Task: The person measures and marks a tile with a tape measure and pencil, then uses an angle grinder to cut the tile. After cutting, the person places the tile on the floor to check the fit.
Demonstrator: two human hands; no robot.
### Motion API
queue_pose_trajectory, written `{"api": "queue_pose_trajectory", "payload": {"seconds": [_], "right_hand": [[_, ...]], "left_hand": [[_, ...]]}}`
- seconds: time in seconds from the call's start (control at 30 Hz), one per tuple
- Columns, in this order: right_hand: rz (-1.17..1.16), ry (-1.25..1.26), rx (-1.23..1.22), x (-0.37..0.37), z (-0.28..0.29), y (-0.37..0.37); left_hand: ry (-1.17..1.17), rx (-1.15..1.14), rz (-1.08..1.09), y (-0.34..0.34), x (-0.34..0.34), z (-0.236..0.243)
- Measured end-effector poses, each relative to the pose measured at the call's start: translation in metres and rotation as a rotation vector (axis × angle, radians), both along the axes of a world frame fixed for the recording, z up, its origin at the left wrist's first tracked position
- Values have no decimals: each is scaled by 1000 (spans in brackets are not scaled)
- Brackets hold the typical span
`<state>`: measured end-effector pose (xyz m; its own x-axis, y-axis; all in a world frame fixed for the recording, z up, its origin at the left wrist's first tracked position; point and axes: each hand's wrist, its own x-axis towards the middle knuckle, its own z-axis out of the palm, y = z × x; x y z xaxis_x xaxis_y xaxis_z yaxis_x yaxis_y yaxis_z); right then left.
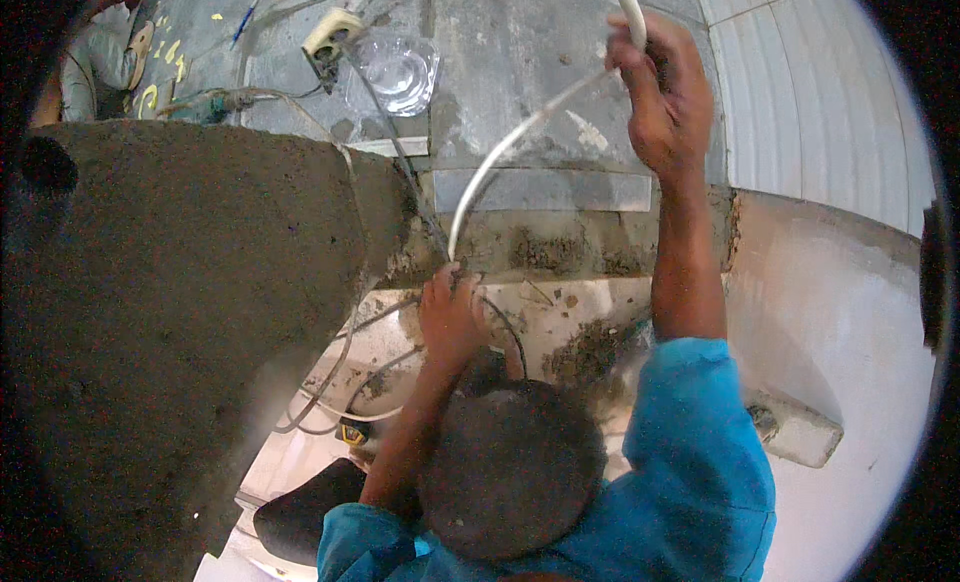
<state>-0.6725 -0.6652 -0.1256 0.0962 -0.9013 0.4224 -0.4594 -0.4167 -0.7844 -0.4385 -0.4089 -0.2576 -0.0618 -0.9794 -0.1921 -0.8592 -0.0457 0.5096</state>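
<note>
My left hand (452,317) is closed low down around a thick white cable (520,132), close to where a thinner grey cord (400,172) also meets the fingers. From there the white cable arcs up and right to my right hand (672,102), which is raised and curled around it. Beyond the right hand it bends back up out of the view's top edge. Both forearms come out of blue sleeves. A dark rounded shape (510,472) lies between my arms and hides part of the floor.
Rough grey mortar (200,252) fills the left, with a round dark hole. Ahead are a socket block (330,37), a clear plastic container (400,77) and a green tool (205,107). Looped cords and a yellow-black object (352,432) lie lower left. Another person's leg (95,77) shows far left.
</note>
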Motion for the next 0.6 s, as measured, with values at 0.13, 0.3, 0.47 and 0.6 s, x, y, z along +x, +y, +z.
{"api": "queue_pose_trajectory", "payload": {"seconds": [0.13,0.3,0.47,0.6], "right_hand": [[94,28,7,14,-20,-41],[44,132,31,22,-77,-96],[49,99,-192,67,-105,-161],[-49,216,-20,44,-67,-141]], "left_hand": [[-51,-4,3,-1,6,-7],[-17,-37,0,-6,5,-11],[-26,-92,24,-12,9,-10],[-41,-93,47,-18,2,-12]]}}
